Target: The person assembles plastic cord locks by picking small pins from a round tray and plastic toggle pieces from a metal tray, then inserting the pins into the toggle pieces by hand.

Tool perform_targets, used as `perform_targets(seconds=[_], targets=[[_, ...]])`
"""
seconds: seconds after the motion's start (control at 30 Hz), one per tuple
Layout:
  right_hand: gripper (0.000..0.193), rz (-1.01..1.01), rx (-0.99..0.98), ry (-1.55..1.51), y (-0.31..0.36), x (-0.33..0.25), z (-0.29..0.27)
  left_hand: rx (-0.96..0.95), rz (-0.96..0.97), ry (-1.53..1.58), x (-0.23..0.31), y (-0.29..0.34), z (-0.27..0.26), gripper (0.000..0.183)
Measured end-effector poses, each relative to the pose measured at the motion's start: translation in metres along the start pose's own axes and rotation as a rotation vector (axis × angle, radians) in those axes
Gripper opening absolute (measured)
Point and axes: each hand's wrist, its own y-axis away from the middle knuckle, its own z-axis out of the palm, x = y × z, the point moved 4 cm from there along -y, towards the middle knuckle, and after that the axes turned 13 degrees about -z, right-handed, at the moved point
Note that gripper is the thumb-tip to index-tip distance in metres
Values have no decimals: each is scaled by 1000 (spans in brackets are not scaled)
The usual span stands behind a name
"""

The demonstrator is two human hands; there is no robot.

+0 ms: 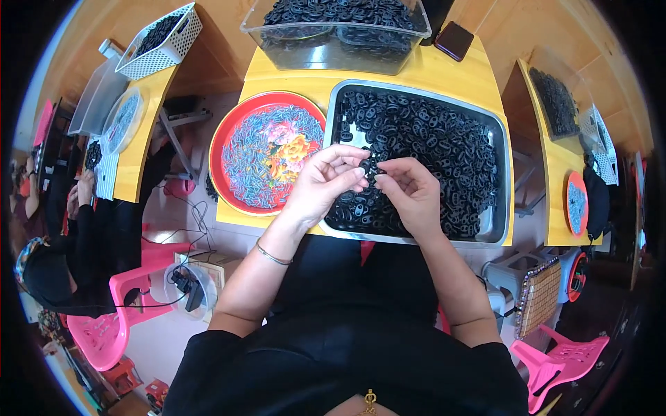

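Observation:
Both hands meet over the left part of a metal tray (pixel 504 180) filled with small black oval plastic pieces (pixel 437 139) that have holes in them. My left hand (pixel 322 182) is closed, pinching a small black plastic piece (pixel 371 165) between thumb and fingers. From the other side, my right hand (pixel 413 194) is closed too, its thumb and forefinger at the same piece. Fingertips partly cover it, so its details are hard to make out. Left of the metal tray, a round red tray (pixel 216 159) with a flower print holds many thin blue-grey pins (pixel 243 170).
A clear plastic bin (pixel 333 57) heaped with black pieces stands at the table's (pixel 291 78) far edge, beside a dark phone-like object (pixel 454 41). Another person (pixel 62 267) sits at a table on the left. Pink chairs (pixel 104 336) stand on both sides, and cables (pixel 198 218) hang at the left.

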Motion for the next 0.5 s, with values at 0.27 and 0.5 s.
perform_targets(seconds=[0.27, 0.5], targets=[[16, -26, -27, 59, 2, 2, 1, -33, 31, 25, -4, 0, -2, 16], [16, -45, -37, 68, 2, 3, 2, -47, 45, 24, -4, -2, 0, 17]])
